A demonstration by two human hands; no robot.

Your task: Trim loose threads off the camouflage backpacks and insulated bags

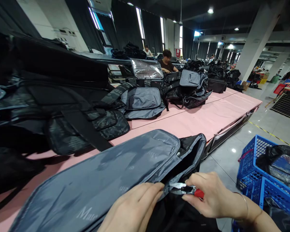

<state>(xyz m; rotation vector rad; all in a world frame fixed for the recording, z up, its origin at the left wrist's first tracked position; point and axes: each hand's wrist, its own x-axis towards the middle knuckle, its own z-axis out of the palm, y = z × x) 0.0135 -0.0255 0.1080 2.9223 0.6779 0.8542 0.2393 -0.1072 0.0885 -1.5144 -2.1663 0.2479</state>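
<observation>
An opened black backpack (186,151) lies in front of me with its grey lining panel (99,180) turned up. My left hand (132,209) pinches the lower edge of that grey lining. My right hand (212,195) grips small thread snips (185,189) with a red handle, their metal blades pointing left at the lining edge beside my left fingertips. A thin bracelet circles my right wrist.
The pink table (207,119) carries piles of black and camouflage backpacks (62,106) at the left and further bags (188,88) at the back. Blue plastic crates (258,174) with bagged items stand on the floor at the right. A seated person (167,62) works at the far end.
</observation>
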